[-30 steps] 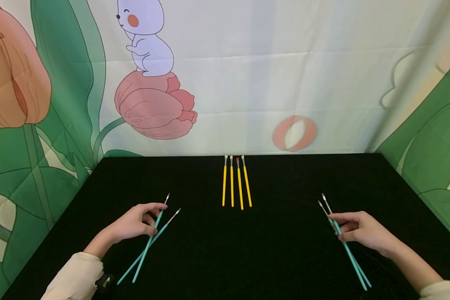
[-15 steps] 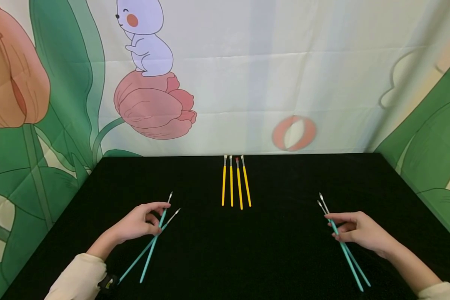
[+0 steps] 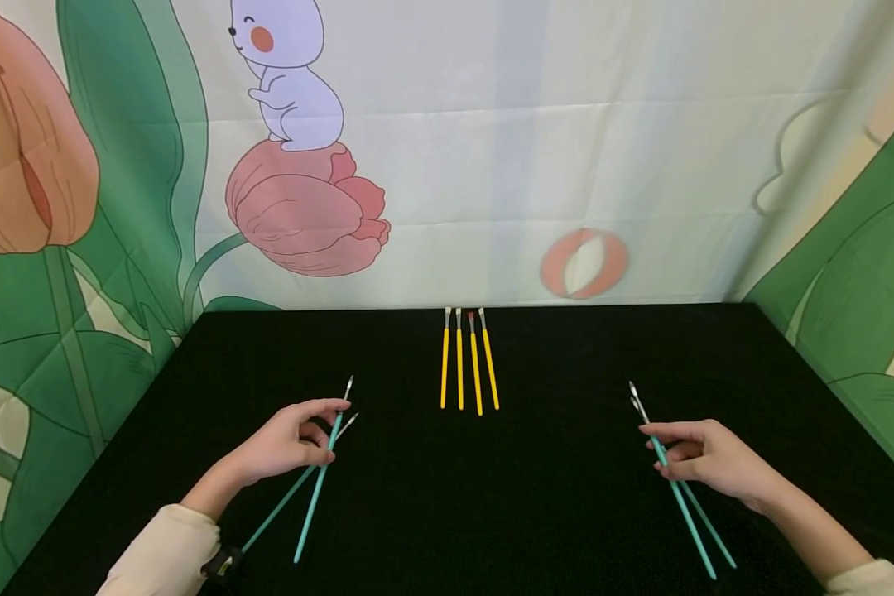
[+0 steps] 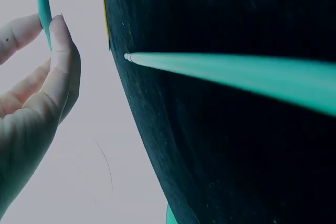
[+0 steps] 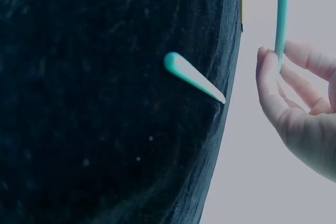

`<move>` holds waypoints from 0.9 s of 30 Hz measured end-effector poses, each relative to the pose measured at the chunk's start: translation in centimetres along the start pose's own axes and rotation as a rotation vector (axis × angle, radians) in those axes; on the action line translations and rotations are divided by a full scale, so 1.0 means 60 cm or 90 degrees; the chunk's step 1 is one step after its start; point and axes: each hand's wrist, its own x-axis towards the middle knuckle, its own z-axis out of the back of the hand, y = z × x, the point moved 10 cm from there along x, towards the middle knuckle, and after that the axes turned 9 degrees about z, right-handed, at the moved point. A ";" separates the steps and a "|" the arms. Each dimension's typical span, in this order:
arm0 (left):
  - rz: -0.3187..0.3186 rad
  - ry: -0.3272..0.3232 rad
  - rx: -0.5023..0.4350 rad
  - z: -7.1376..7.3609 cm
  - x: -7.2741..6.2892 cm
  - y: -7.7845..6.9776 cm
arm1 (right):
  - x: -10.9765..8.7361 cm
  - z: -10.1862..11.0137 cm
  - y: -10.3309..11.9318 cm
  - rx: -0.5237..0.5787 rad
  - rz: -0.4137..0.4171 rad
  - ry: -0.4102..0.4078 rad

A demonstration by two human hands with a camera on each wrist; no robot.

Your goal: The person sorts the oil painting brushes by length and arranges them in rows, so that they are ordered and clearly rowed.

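My left hand (image 3: pixel 292 445) pinches a teal-handled paintbrush (image 3: pixel 311 513) between thumb and fingers, its bristle end pointing away. A second teal paintbrush (image 3: pixel 276 515) lies on the black table beneath, partly hidden by that hand; it stretches across the left wrist view. On the right side, my right hand (image 3: pixel 715 459) pinches another teal paintbrush (image 3: pixel 689 521), also bristles forward. Below it another teal paintbrush (image 3: pixel 709 526) rests on the cloth. In the right wrist view thumb and fingertips meet on the held teal handle (image 5: pixel 282 14).
Several yellow-handled paintbrushes (image 3: pixel 459 368) lie side by side at the back middle of the black table (image 3: pixel 492 497). A white curtain (image 3: pixel 447 165) printed with flowers and an animal hangs behind the far edge.
My left hand has carried its paintbrush to the right, away from the one lying there. The right hand has shifted slightly left with its paintbrush. The yellow paintbrushes stay put.
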 end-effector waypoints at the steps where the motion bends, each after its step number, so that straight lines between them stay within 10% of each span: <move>1: -0.001 0.001 -0.002 -0.002 0.000 -0.002 | 0.000 0.000 0.000 0.000 0.002 0.001; 27: -0.027 0.030 -0.053 -0.046 0.007 -0.041 | 0.001 0.002 -0.005 0.009 -0.001 0.003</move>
